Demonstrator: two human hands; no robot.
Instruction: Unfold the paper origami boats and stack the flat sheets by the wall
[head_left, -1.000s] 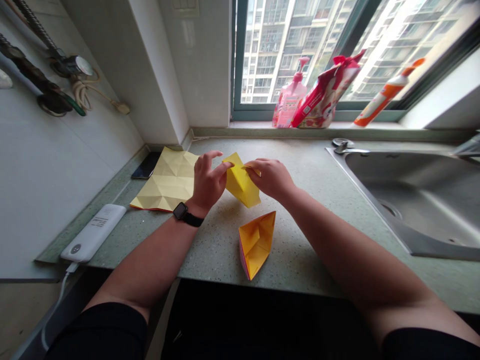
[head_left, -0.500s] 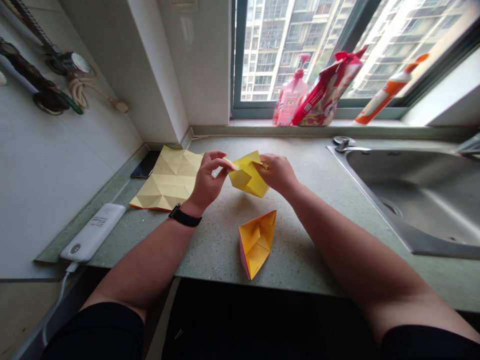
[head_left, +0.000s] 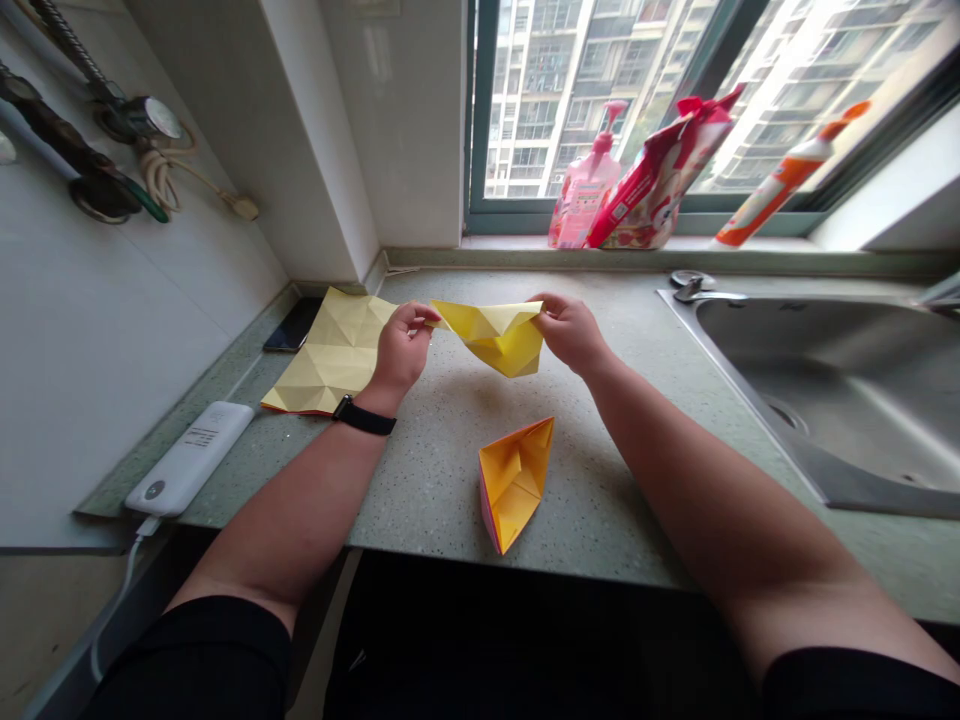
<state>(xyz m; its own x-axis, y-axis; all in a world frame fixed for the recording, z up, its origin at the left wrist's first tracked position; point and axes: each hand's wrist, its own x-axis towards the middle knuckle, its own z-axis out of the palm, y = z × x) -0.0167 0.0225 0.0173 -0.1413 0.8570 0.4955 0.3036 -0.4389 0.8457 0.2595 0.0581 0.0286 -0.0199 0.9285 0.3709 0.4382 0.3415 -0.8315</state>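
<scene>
Between my two hands a yellow sheet of creased paper (head_left: 495,340) is stretched out above the counter. My left hand (head_left: 405,345) pinches its left corner, closed, with a dark watch band (head_left: 365,415) on the wrist. The upper right corner is gripped by my right hand (head_left: 574,332), fingers closed. Below them, an orange folded paper piece (head_left: 517,485), shaped like an open boat, rests on the counter near its front edge. More creased yellow paper (head_left: 334,350) lies flat beside my left hand, with an orange-red edge showing underneath.
On the left are a white power bank (head_left: 191,458) with a cable and a dark phone (head_left: 294,325) partly under the paper. A steel sink (head_left: 817,480) is at the right. On the sill stand a pink pump bottle (head_left: 585,200), a red bag (head_left: 660,190) and an orange-white bottle (head_left: 776,190).
My hands have moved apart and pulled the yellow paper wider, so its folds have opened out. The orange folded piece stays in place on the counter.
</scene>
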